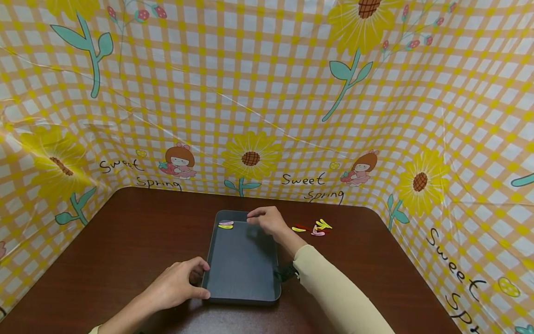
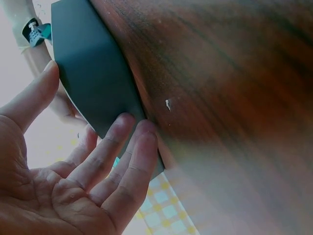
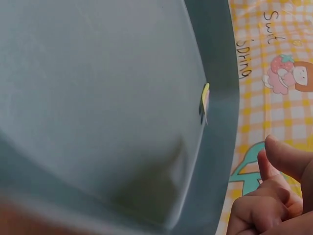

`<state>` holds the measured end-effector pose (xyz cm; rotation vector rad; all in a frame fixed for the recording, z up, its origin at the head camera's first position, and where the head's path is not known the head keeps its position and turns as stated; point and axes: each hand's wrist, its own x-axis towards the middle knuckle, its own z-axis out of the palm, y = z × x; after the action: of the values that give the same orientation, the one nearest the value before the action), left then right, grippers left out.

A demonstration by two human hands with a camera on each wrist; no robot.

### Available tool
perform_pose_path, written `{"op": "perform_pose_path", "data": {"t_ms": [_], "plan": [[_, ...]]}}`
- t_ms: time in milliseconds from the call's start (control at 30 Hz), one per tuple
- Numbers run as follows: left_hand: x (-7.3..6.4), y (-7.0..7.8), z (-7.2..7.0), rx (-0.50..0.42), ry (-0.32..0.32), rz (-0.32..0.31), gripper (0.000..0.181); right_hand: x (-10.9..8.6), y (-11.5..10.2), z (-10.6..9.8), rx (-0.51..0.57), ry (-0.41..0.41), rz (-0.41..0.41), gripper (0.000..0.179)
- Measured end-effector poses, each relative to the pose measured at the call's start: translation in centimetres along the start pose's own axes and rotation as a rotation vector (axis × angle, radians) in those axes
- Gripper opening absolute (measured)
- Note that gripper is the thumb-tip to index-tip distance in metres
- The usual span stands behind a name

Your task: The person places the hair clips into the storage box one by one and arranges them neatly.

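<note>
A dark grey rectangular tray [image 1: 242, 264] lies on the table, with one pink hair clip [image 1: 226, 223] and one yellow hair clip [image 1: 225, 227] side by side in its far left corner. My left hand [image 1: 179, 282] is at the tray's near left side, thumb by the front corner and fingers loosely extended against the outer wall [image 2: 98, 68]. Over the tray's far right end hovers my right hand [image 1: 269, 220]. Its thumb and index tips are close together in the right wrist view; nothing shows between them, though the thumb partly hides the index finger.
To the right of the tray lies a loose group of hair clips: yellow clips [image 1: 323, 224], a pink clip [image 1: 318, 234] and partly covered red ones. A checked sunflower cloth [image 1: 267, 116] walls in the brown table [image 1: 146, 232] at the back and sides.
</note>
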<state>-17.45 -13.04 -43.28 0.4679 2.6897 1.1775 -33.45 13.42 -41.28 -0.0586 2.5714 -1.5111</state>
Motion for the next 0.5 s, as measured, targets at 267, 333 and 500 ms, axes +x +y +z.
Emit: {"op": "perform_pose_path", "data": {"t_ms": [267, 333, 500], "plan": [[0.0, 0.0, 0.0, 0.005, 0.003, 0.007, 0.053, -0.5, 0.2, -1.7, -0.002, 0.029, 0.002, 0.023], [0.0, 0.0, 0.0, 0.006, 0.004, 0.008, 0.053, -0.7, 0.1, -2.2, 0.015, 0.031, -0.002, 0.024], [0.0, 0.0, 0.0, 0.006, 0.005, 0.009, 0.053, -1.1, 0.2, -3.3, 0.036, 0.044, 0.015, 0.026]]}}
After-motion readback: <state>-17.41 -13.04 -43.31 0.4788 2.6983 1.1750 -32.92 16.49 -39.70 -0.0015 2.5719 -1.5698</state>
